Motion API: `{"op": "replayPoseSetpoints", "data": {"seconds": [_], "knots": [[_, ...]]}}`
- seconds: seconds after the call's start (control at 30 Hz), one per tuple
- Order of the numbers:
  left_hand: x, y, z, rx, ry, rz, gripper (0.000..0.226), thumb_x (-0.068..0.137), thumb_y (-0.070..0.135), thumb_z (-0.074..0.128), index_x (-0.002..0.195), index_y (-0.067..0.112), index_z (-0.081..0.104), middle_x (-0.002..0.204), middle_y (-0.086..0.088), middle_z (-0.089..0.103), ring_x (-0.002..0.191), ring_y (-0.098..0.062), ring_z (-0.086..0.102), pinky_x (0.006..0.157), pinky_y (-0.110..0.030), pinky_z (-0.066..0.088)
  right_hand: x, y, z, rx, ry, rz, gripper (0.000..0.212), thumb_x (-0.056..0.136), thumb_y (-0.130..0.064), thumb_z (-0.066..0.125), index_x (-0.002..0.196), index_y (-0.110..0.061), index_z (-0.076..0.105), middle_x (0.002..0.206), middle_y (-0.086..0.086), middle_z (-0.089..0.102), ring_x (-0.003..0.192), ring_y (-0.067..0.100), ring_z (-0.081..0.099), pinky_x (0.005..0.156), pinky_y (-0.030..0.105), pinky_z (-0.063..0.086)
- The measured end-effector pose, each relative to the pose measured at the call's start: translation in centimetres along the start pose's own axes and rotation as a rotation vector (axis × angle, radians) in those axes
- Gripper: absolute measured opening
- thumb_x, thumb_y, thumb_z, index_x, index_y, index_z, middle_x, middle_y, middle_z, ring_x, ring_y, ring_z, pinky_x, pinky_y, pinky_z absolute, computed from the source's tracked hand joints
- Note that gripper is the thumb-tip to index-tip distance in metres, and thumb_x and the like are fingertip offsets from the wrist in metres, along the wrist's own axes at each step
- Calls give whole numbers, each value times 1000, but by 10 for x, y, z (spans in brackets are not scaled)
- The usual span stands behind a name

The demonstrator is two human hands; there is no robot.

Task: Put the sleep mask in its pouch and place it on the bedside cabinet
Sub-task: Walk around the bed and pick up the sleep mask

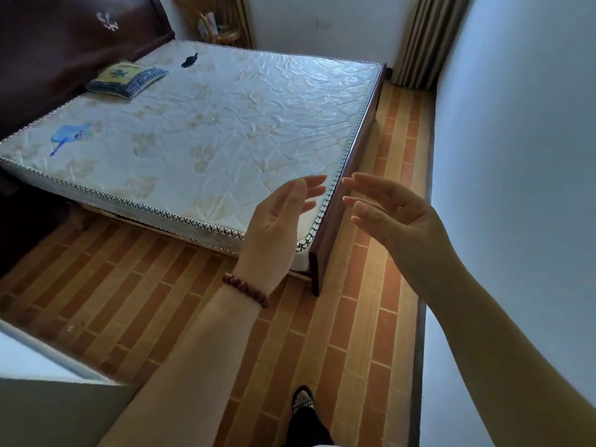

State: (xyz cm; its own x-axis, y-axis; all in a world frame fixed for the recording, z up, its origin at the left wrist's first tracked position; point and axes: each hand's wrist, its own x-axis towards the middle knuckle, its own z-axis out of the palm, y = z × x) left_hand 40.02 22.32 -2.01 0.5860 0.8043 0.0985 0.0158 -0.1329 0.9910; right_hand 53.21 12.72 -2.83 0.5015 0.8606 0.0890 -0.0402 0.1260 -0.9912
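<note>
Both hands raised before the bed corner, palms facing, fingers spread, empty: left hand point(274, 221), right hand point(392, 209). Small dark fabric item, likely the sleep mask point(189, 60), lies far off on the white quilted mattress point(245, 117), near the blue-and-yellow patterned pillow point(127, 78).
</note>
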Motion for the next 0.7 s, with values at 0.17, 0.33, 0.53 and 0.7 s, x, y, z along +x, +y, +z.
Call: {"op": "replayPoseSetpoints", "data": {"seconds": [0.17, 0.33, 0.53, 0.7], "knots": [[67, -6, 2, -5, -27, 7, 32, 99, 25, 34, 105, 17, 65, 109, 2, 68, 97, 0, 63, 71, -2, 42, 58, 5, -8, 2, 51, -12, 46, 75, -26, 63, 120, -14, 61, 120, -3, 68, 107, 12, 66, 84, 21, 54], [115, -17, 14, -41, -45, -14, 32, 98, 23, 35, 95, 20, 67, 102, 5, 70, 94, -1, 64, 69, -2, 42, 100, 16, -22, 18, 71, 14, 42, 74, -27, 65, 115, -18, 63, 115, -6, 70, 105, 13, 67, 85, 22, 54], [189, -29, 63, -36, -105, -16, 29, 97, 28, 39, 91, 26, 67, 97, 10, 71, 95, -3, 66, 70, -2, 43, 157, 28, -75, 37, 128, 19, 36, 73, -27, 65, 109, -22, 65, 106, -11, 74, 102, 14, 69, 80, 21, 55], [258, -34, 118, -8, -131, 21, 27, 97, 25, 39, 90, 25, 65, 98, 7, 70, 96, -6, 65, 69, -2, 44, 218, 29, -134, 35, 137, -8, 31, 74, -27, 65, 105, -25, 65, 99, -16, 75, 101, 13, 69, 76, 18, 54]]}}
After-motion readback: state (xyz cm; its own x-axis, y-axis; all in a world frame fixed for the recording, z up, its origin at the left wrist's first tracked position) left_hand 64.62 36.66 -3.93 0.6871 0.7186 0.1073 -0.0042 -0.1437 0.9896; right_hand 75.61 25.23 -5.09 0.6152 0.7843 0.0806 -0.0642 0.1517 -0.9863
